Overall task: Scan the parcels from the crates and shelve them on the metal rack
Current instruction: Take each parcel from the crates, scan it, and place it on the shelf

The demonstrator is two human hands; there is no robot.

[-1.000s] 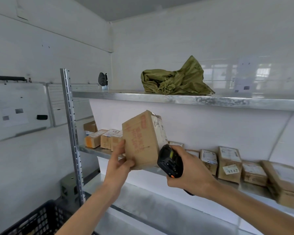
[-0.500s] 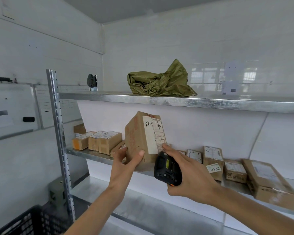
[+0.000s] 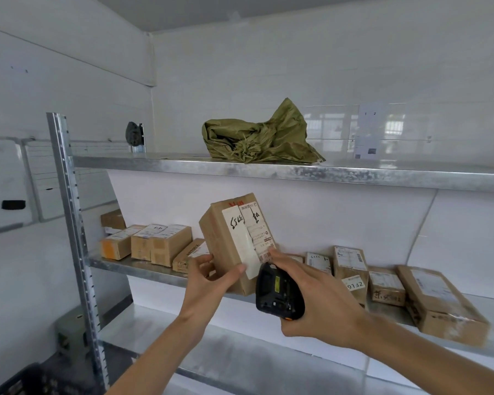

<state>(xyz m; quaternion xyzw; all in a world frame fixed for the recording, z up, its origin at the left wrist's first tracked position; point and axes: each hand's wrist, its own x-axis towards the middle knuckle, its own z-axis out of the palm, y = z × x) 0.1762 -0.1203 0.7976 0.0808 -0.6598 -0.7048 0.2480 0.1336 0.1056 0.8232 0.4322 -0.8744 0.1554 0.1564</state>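
Change: over the last second the parcel (image 3: 236, 242) has turned in the person's grip — its red-printed side faced the camera before, and now the white labels face out. It has also sunk toward the middle shelf (image 3: 143, 268). That suggests the label is being lined up for a scan, or the scan is done and shelving is about to start; the frames do not settle which.
Crate: a dark corner (image 3: 26, 380) shows at the bottom left, well apart from the hands.
Rack post: the perforated upright (image 3: 74, 223) stands left of everything shelved.
Shelved boxes, left: a row of small cartons (image 3: 154, 246) sits on the middle shelf, just beside the held parcel.
Left hand: the left hand (image 3: 208, 280) grips the parcel's lower end, thumb across the front face near the long white strip, fingers curled round the far side.
Parcel: upright, slightly tilted, held just above the shelf edge.
Right hand: the right hand (image 3: 317, 303) is wrapped round the black scanner (image 3: 277, 293), its forefinger stretched out to touch the parcel's barcode label.
Shelved boxes, right: more cartons (image 3: 382, 283) line the same shelf.
Top shelf: a crumpled green sack (image 3: 257, 136) lies there.
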